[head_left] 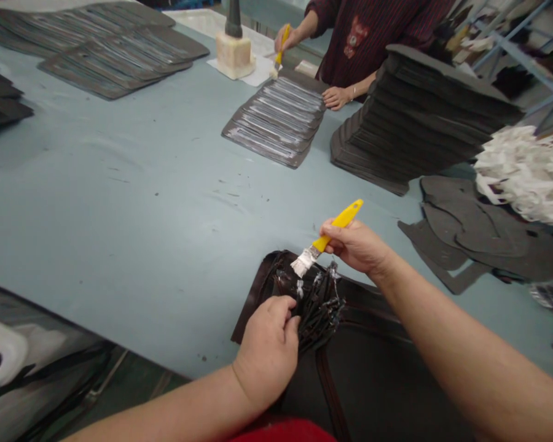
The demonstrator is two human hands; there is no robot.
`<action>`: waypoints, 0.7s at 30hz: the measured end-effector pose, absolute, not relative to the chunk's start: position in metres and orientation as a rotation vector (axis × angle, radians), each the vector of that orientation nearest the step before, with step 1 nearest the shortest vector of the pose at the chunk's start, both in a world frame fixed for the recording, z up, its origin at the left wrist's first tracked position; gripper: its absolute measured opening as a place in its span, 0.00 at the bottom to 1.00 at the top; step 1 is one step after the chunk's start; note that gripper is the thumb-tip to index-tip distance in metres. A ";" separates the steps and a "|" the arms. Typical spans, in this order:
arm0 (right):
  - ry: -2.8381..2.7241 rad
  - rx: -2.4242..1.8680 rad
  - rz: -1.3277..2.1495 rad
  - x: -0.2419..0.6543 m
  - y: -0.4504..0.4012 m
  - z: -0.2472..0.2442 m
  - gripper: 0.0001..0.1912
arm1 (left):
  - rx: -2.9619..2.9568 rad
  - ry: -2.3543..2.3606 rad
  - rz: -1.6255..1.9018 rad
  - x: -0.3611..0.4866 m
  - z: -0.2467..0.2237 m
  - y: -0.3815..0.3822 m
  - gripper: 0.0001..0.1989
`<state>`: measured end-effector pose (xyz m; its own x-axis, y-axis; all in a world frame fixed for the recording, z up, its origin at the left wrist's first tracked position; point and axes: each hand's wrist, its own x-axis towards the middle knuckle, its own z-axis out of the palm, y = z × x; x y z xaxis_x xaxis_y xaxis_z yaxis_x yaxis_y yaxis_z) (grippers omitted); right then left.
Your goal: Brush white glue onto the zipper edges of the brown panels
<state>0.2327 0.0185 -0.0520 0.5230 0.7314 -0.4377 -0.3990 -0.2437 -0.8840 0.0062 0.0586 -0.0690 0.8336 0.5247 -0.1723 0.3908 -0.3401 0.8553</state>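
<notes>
Holding a yellow-handled brush point(338, 226), the right hand point(357, 247) is closed, its thumb and fingers gathered about the handle. The brush slants, with the handle's end up to the right and the white-coated bristles down to the left, over the far part of a dark leather-like item point(309, 291). This item lies at the near edge of the table point(142, 215), right of centre; its thin dark strips are bunched together, with whitish smears on several of them. The left hand point(268, 337) is partly closed over the left side of the same item, fingers curled and thumb drawn in beside the strips; some fingertips are hidden, so whether it grips the item cannot be told

Across the table, at the far side, another person in a dark striped garment point(373, 37) holds a second yellow brush point(282, 46) at overlapping dark sheets point(276, 120) streaked with white, the other hand resting by their right edge. Just left of this brush stands a pale block-like container point(233, 55) with a dark upright handle point(233, 19) above it. Further similar sheets point(124, 61) lie overlapped at far left. To the right are a tall, leaning stack of dark sheets point(419, 116), a heap of white strips point(528, 175) and, nearer, loose dark cut pieces point(483, 236), some overlapping
</notes>
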 end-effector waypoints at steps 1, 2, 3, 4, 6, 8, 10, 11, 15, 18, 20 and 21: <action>-0.294 -1.482 1.112 0.230 0.021 -0.051 0.14 | 2.021 0.613 0.206 0.006 -0.068 0.058 0.10; -0.291 -1.498 1.145 0.226 0.024 -0.050 0.14 | 2.066 0.558 0.240 0.005 -0.067 0.058 0.10; -0.298 -1.513 1.189 0.223 0.027 -0.049 0.15 | 2.105 0.516 0.261 0.005 -0.066 0.058 0.11; -0.317 -1.526 1.245 0.220 0.029 -0.048 0.15 | 2.137 0.490 0.274 0.004 -0.066 0.058 0.11; -0.381 -1.536 1.372 0.217 0.032 -0.044 0.16 | 2.179 0.459 0.297 0.003 -0.065 0.058 0.11; -0.437 -1.525 1.462 0.219 0.033 -0.040 0.16 | 2.203 0.439 0.332 0.002 -0.065 0.058 0.11; -0.438 -1.523 1.465 0.223 0.035 -0.037 0.15 | 2.213 0.427 0.356 0.000 -0.065 0.057 0.11; -0.421 -1.529 1.430 0.225 0.035 -0.036 0.15 | 2.214 0.427 0.364 0.000 -0.065 0.057 0.11; -0.389 -1.546 1.360 0.225 0.038 -0.036 0.14 | 2.183 0.453 0.384 -0.001 -0.067 0.056 0.11; -0.441 -1.504 1.521 0.223 0.037 -0.034 0.15 | 2.102 0.490 0.370 -0.001 -0.069 0.056 0.10; -0.464 -1.465 1.573 0.225 0.036 -0.033 0.15 | 2.041 0.522 0.341 -0.002 -0.070 0.057 0.09; -0.466 -1.450 1.560 0.228 0.035 -0.032 0.15 | 2.021 0.537 0.324 -0.002 -0.070 0.057 0.09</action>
